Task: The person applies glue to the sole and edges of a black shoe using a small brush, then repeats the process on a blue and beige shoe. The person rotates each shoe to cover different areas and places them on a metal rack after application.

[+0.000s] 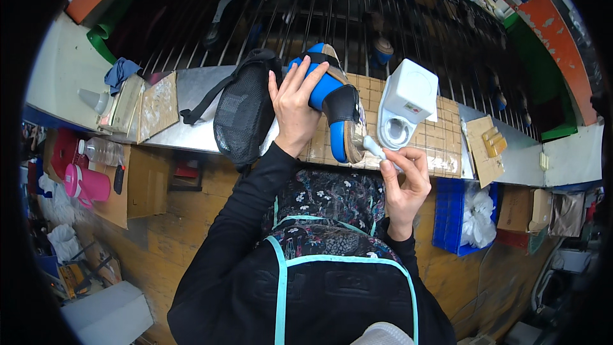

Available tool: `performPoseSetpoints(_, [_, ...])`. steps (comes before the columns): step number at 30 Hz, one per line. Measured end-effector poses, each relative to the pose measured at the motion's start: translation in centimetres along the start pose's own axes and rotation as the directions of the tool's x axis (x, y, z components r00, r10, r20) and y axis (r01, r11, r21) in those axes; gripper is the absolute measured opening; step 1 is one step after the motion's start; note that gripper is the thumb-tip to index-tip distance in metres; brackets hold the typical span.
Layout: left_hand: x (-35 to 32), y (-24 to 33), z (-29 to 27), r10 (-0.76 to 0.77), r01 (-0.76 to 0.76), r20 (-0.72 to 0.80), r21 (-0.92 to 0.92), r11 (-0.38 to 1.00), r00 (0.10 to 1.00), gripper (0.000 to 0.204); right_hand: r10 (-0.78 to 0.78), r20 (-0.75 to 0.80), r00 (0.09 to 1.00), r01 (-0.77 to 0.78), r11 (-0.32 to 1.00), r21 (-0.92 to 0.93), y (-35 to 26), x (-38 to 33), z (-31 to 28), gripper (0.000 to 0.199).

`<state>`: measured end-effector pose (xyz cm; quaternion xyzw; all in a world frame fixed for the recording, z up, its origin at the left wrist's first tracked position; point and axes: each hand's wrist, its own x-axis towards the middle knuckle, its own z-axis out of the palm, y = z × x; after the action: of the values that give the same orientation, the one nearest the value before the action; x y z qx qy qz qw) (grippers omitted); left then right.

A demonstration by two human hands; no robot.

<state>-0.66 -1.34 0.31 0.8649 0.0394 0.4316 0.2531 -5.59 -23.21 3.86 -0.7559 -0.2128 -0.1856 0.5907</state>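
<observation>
My left hand [297,105] wraps over a blue and black shoe [340,103], which lies tilted on its side with its tan sole edge facing right. My right hand [406,184] pinches a small white applicator [374,147] between thumb and fingers. Its tip meets the sole edge at the shoe's near end, or sits very close to it. Just beyond my right hand stands a white dispenser [412,89] with a round cup in its base. Left of my left hand rests a black mesh piece [242,118] with a strap.
Grid-marked cardboard [440,137] covers part of the metal worktop [198,131]. Past it runs a rack of metal rods [281,16] with shoes on it. A yellow block [493,142] lies at right; below is a blue crate [450,217]. A pink jug [89,185] stands at left.
</observation>
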Motion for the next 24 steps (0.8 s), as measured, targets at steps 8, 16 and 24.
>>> performPoseSetpoints(8, [1.0, 1.2, -1.1, -0.039, 0.047, 0.133, -0.057, 0.997, 0.99, 0.052, -0.103, -0.003, 0.995, 0.103, 0.995, 0.018, -0.1, 1.9, -0.4, 0.019])
performPoseSetpoints(16, [1.7, 2.2, -2.7, -0.03, 0.079, 0.305, -0.147, 0.986, 0.952, 0.056, -0.214, 0.038, 0.976, 0.213, 0.977, 0.029, -0.4, 4.4, -0.3, 0.02])
performPoseSetpoints(24, [1.8, 1.9, -3.9, -0.087, 0.28, 0.624, -0.22, 0.934, 0.777, 0.067, -0.278, 0.106, 0.955, 0.271, 0.96, 0.073, -0.9, 6.7, -0.2, 0.021])
